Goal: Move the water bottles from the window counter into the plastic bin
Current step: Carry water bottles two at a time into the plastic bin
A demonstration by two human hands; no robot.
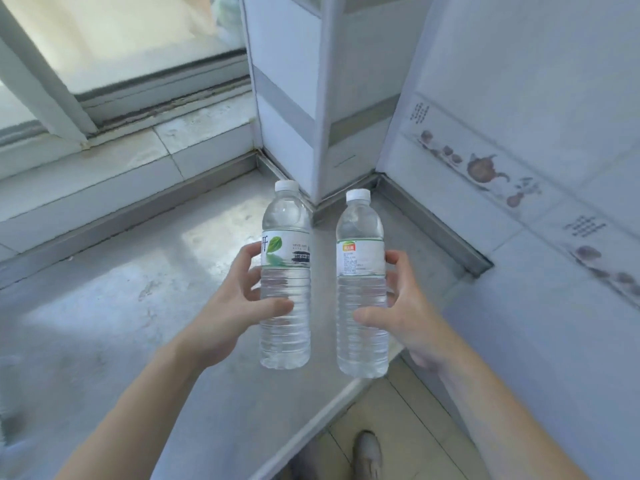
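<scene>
Left hand (239,299) and right hand (401,303) each grip a water bottle
Fingers curl round the leaf-label bottle (285,278) and the orange-logo bottle (362,285), both upright, side by side, seemingly lifted above the grey surface (114,306) by the window; the carry step appears underway, and next comes turning toward the plastic bin, not in view

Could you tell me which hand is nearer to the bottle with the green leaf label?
Left. The left hand grips the leaf-label bottle; the right hand holds the other bottle beside it.
</scene>
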